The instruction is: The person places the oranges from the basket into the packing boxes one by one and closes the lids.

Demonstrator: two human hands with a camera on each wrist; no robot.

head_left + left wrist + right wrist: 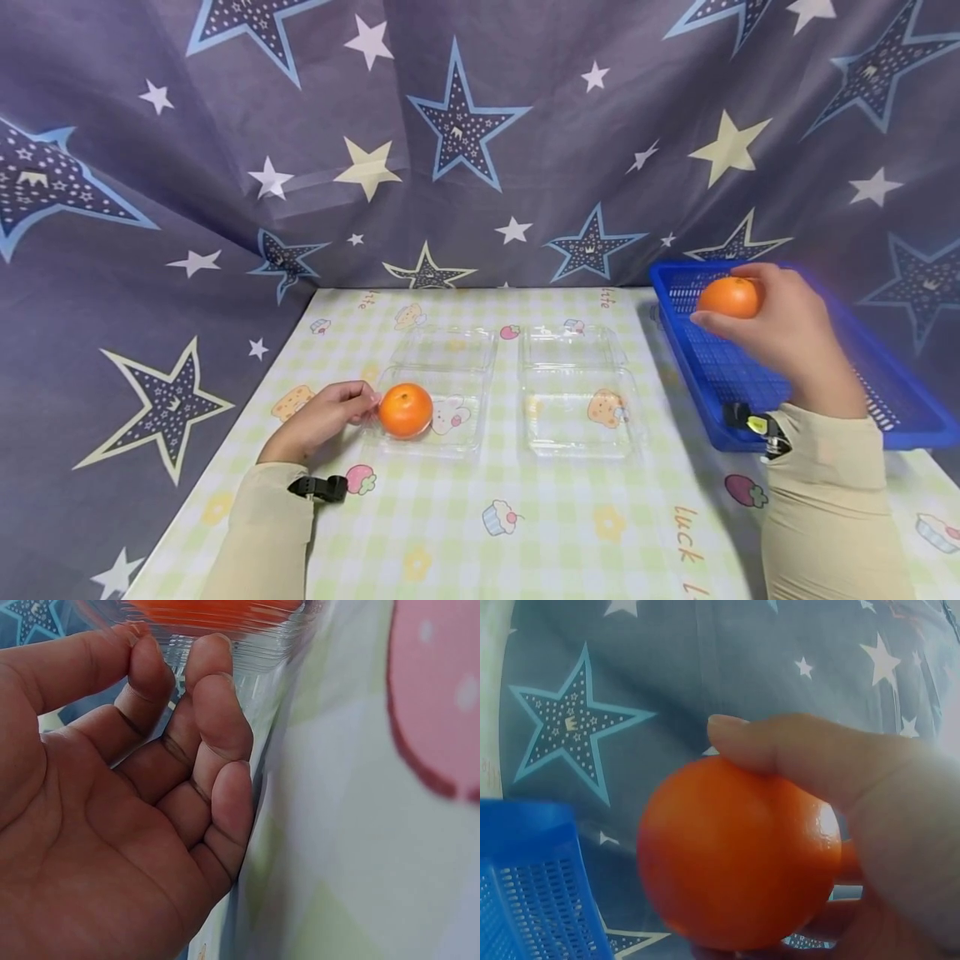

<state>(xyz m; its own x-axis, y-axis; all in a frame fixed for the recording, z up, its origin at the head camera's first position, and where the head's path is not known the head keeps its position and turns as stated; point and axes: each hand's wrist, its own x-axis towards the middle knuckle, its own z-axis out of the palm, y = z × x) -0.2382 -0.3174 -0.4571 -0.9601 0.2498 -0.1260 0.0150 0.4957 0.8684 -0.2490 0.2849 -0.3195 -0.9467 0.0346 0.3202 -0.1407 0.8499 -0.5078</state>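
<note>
My right hand grips an orange above the far left part of a blue plastic basket. In the right wrist view the thumb lies along one side of that orange, with fingers partly hidden behind it. A second orange sits in the left clear clamshell box, whose lid lies folded back. At that box's left edge, my left hand pinches the rim between thumb and forefinger. The left wrist view shows the fingertips at the ridged clear wall, the other fingers curled beneath.
Another open clear clamshell box stands between the left box and the basket, with nothing in it. A checked, printed cloth covers the table. Behind and to the left hangs a star-patterned curtain.
</note>
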